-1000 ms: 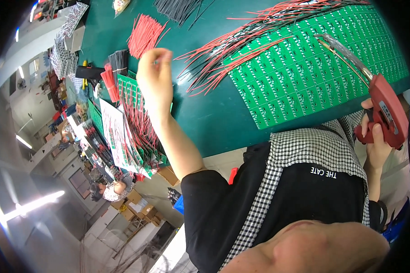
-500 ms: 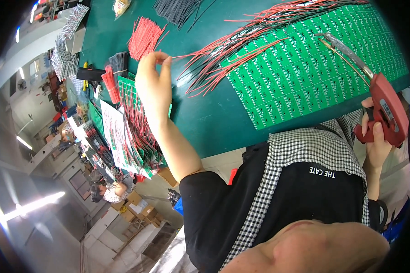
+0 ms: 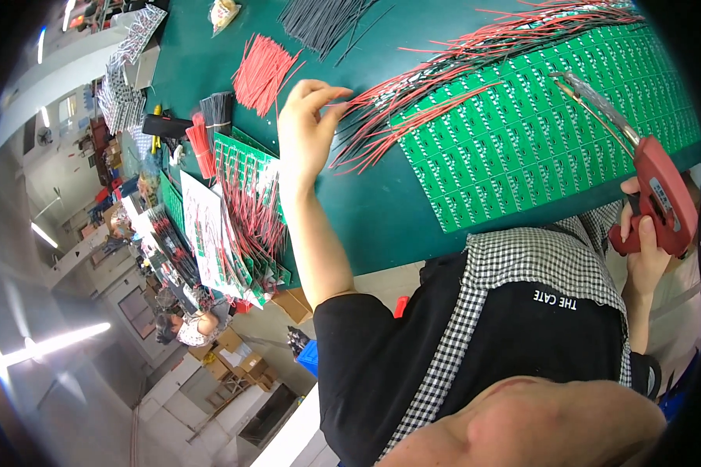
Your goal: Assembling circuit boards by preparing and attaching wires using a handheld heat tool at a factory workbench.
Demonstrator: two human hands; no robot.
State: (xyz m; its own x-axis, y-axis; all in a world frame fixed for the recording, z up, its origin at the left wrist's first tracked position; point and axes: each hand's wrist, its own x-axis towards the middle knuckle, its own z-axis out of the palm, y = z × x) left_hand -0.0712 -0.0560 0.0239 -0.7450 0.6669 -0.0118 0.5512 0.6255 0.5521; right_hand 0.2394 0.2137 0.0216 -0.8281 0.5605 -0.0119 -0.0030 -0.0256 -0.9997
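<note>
My left hand (image 3: 304, 132) is raised over the green table mat (image 3: 382, 218), thumb and forefinger pinched on a thin red wire at the near ends of the red wires (image 3: 475, 58) that fan off a large green circuit board panel (image 3: 522, 148). A loose bundle of cut red wires (image 3: 261, 70) lies just left of that hand. My right hand (image 3: 645, 241) grips a red soldering gun (image 3: 662, 194) by its handle at the panel's right edge. The gun's long metal tip (image 3: 592, 97) points over the panel.
Black wire bundles (image 3: 319, 19) lie at the far edge, with smaller red and black bundles (image 3: 210, 128) to the left. Finished green boards with red wires (image 3: 245, 210) are stacked on white paper at the left. Another person (image 3: 187, 327) sits beyond, among cardboard boxes.
My left hand has moved right, away from the loose red wire bundle and toward the wires on the panel. The right hand with the soldering gun has stayed where it was.
</note>
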